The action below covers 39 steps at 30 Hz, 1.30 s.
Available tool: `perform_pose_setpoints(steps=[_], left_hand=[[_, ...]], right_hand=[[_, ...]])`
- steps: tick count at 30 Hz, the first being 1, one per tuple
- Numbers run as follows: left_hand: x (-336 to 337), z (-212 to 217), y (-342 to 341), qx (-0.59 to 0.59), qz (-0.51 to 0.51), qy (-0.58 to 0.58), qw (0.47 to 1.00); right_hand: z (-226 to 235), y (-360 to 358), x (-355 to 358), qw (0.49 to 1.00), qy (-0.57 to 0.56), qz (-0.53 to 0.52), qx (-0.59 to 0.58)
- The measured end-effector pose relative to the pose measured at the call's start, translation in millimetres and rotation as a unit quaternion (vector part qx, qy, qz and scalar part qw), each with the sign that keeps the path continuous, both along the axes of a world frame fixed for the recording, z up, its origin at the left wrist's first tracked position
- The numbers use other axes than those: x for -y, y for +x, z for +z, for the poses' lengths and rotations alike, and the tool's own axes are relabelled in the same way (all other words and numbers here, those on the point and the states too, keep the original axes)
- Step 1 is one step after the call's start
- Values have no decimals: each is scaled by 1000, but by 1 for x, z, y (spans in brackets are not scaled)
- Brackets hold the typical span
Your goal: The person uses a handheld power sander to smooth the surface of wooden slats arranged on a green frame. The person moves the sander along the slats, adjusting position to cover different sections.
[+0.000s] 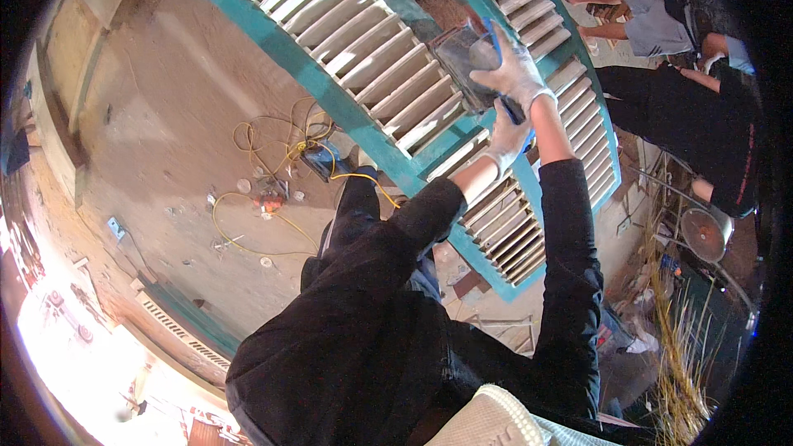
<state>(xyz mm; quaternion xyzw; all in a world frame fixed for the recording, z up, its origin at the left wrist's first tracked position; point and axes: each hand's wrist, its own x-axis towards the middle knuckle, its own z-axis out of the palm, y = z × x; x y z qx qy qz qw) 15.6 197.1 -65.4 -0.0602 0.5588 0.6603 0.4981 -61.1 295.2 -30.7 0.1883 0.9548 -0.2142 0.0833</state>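
Sanding block (467, 62) lies under right hand (514, 66), fingers spread flat; left hand (505, 140) grips shutter (388, 66).

Hands: 2, each in a thin whitish work glove, left hand (505, 142), right hand (514, 68).
Gloves: pale knit fabric, snug, ending in a short cuff at the wrist.
Sleeves: 2 long black sleeves, pushed up a little so a bare strip of forearm shows below each glove.
Upper garment: black, soft and matte, creased at the elbows.
Legs: dark trousers.
Lower edge: a pale, woven-textured piece of fabric at the chest.
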Motion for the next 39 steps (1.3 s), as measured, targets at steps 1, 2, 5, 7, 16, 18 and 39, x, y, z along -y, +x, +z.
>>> perform_pose_setpoints(steps=[1, 2, 5, 7, 16, 18, 39], left_hand=[[11, -18, 3, -22, -33, 44, 998], [22, -34, 7, -44, -65, 86, 993], [75, -39, 25, -276, -291, -68, 913], [111, -48, 33, -357, -310, -125, 872], [202, -22, 28, -272, -340, -106, 894], [234, -23, 33, -289, -369, -117, 875], [206, 12, 180, -362, -585, 33, 725]], right_hand=[[0, -9, -1, 999, -33, -7, 6], [-3, -21, 2, 999, -45, -15, 9], [-20, -48, -9, 999, -22, 9, -43], [-9, -90, 12, 999, 7, 18, -33], [7, -169, 25, 991, -99, 25, -83], [11, -153, 23, 990, -117, 24, -76], [14, 287, -21, 992, -78, -73, 62]])
